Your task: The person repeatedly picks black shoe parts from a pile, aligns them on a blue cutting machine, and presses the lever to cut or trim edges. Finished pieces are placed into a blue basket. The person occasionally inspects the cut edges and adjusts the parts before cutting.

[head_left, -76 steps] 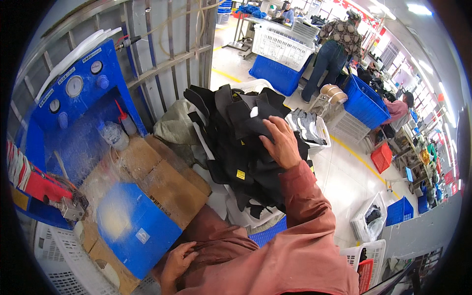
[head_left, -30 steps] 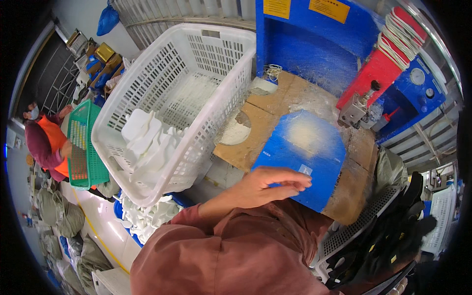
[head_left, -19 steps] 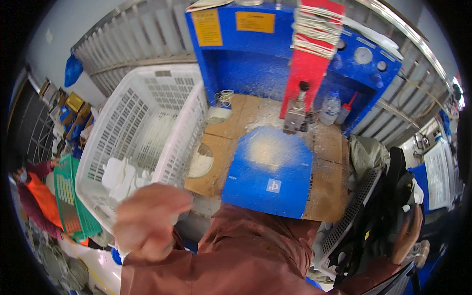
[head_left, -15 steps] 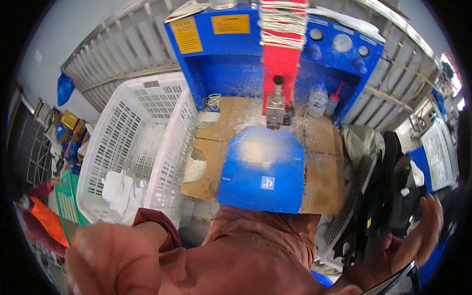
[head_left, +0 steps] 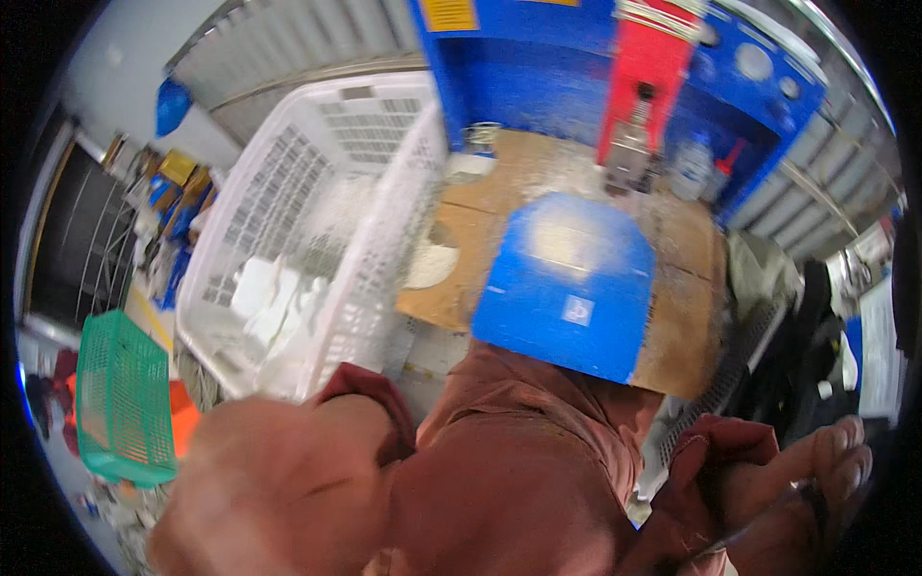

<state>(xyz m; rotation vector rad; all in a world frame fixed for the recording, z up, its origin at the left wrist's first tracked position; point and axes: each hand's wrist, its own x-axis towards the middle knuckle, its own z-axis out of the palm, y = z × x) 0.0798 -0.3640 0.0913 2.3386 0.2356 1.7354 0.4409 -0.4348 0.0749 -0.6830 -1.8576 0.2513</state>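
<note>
My right hand point(head_left: 816, 490) is raised close at the lower right, fingers bent and pressed together. A thin dark-rimmed thing point(head_left: 759, 518) like the edge of a pair of glasses lies against its fingers, much of it hidden. Large and smeared at the lower left, my left hand point(head_left: 259, 490) is near the camera; its fingers cannot be made out. In front of my lap a blue board point(head_left: 567, 312) dusted with white powder lies on brown cardboard point(head_left: 447, 302), below the metal head point(head_left: 629, 158) of a red machine arm point(head_left: 653, 72).
A white crate point(head_left: 423, 192) with several white pieces point(head_left: 274, 298) stands left of the blue machine housing point(head_left: 538, 82). A clear bottle point(head_left: 690, 165) stands at its back right. Dark cloth-like material point(head_left: 821, 326) lies right. Beyond a green basket point(head_left: 120, 398) shows an orange-clad person point(head_left: 182, 418).
The view has swung left and down, shifting the bench and crate. My right hand's fingers have drawn together, with the dark rim now against them. The green basket shows more fully.
</note>
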